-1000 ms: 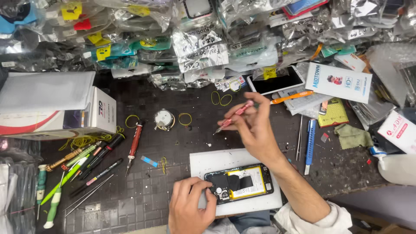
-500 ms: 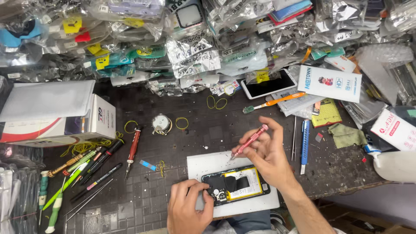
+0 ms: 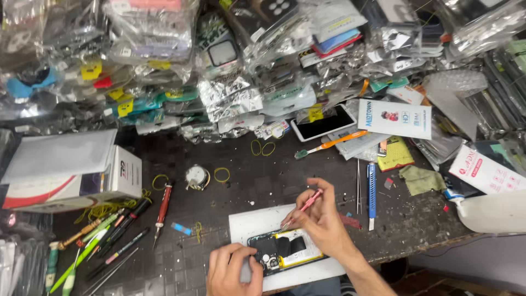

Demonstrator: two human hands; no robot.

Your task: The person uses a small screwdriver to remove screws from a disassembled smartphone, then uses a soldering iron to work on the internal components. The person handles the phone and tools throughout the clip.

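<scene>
Head view: opened phone, light and probably fragile, lies on white mat at tabletop front edge; left hand pins its end, right hand grip pinches pink tool; hold by frame edges.

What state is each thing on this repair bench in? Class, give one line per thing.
Phone: back off, insides showing, lying on a white mat.
Pink tool: held in the right hand, tip down at the phone.
Left hand: fingers on the phone's end, steadying it.
Red screwdriver: lying loose.
Blue knife: lying loose.
Toothbrush: lying flat.
Box: shut.
</scene>
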